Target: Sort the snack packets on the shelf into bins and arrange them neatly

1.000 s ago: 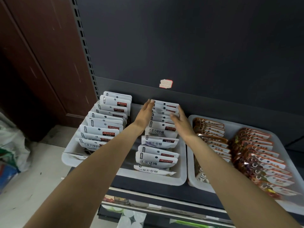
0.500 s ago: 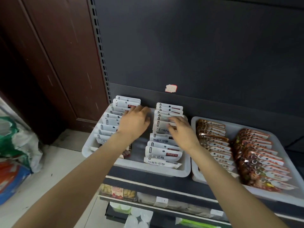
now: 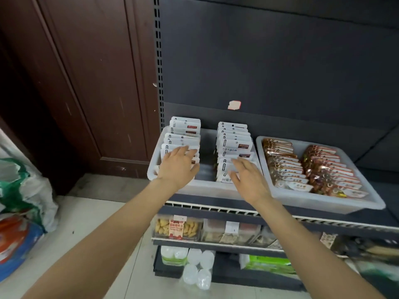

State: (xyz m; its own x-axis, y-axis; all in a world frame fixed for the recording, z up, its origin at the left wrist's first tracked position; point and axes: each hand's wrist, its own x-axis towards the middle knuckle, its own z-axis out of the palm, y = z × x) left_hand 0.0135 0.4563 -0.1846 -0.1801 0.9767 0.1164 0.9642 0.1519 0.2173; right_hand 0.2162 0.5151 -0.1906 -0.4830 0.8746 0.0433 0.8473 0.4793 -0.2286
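A white bin [image 3: 207, 187] on the shelf holds two upright rows of white snack packets, a left row [image 3: 185, 131] and a right row [image 3: 234, 140]. My left hand [image 3: 179, 167] lies with straight fingers over the front packets of the left row. My right hand [image 3: 248, 180] hovers with spread fingers over the front of the right row, covering the nearest packets. Neither hand grips a packet. To the right, a second white bin [image 3: 323, 202] holds two rows of brown and orange packets [image 3: 319, 169].
The dark shelf back panel [image 3: 280, 72] rises behind the bins, with a brown wooden wall [image 3: 86, 83] at left. Lower shelves carry snack boxes [image 3: 178, 228] and green packs [image 3: 269, 263]. Bags [image 3: 21, 201] sit on the floor at left.
Both hands have drawn back toward the front of the bin, from the rear and middle packets to the front ones. The camera has pulled back, showing the lower shelves.
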